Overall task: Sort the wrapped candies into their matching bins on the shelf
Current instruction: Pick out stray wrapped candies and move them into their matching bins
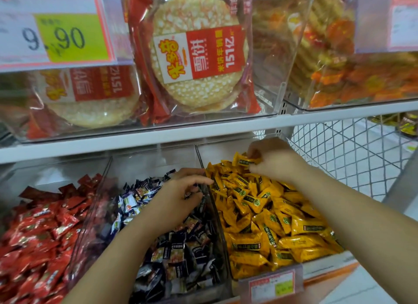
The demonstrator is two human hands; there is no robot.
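The right hand pinches one yellow candy above the heap of yellow candies at the back edge of the right bin. The left hand curls over the dark candies in the middle bin, beside its right wall; whether it holds one, I cannot tell.

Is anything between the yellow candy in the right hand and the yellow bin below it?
Nothing visible. The right hand pinches the yellow candy directly above the yellow bin, whose top is open.
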